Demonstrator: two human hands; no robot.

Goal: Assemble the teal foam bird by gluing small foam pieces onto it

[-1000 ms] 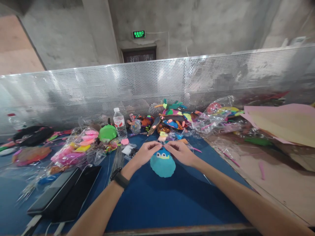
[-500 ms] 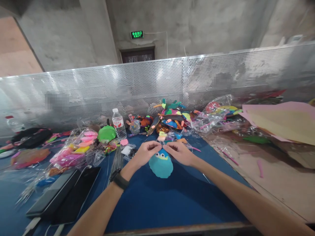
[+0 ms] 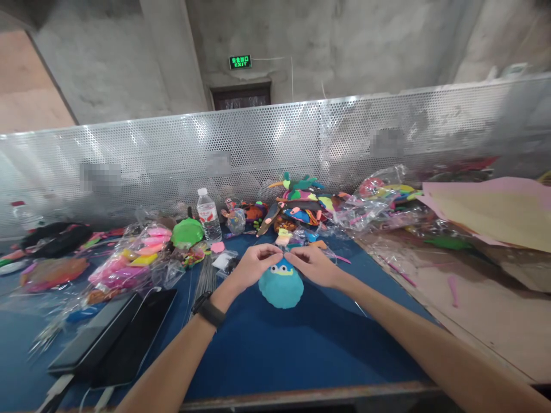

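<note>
A round turquoise clay figure (image 3: pixel 281 288) hangs between my hands, its wide face toward me, with two white eyes and a yellow patch near its blue top. My left hand (image 3: pixel 258 265) pinches the upper left edge of the figure with thumb and fingertips. On the upper right edge, my right hand (image 3: pixel 313 264) does the same, its fingertips close to those of the left. The fingertips hide the very top of the figure. Just beyond them lies a small pale yellow piece (image 3: pixel 283 236).
Left are a phone (image 3: pixel 133 341), a power bank (image 3: pixel 94 335), bagged pink clay (image 3: pixel 124 267) and thin wires (image 3: pixel 205 281). Behind stand a water bottle (image 3: pixel 209 215), a green clay lump (image 3: pixel 187 232) and piled clay figures (image 3: pixel 297 209). Pink sheets (image 3: pixel 495 209) lie right, on cardboard.
The turquoise figure has shifted slightly up and tilted, showing a rounder outline. Both hands keep their pinch, with only small movement at the fingertips.
</note>
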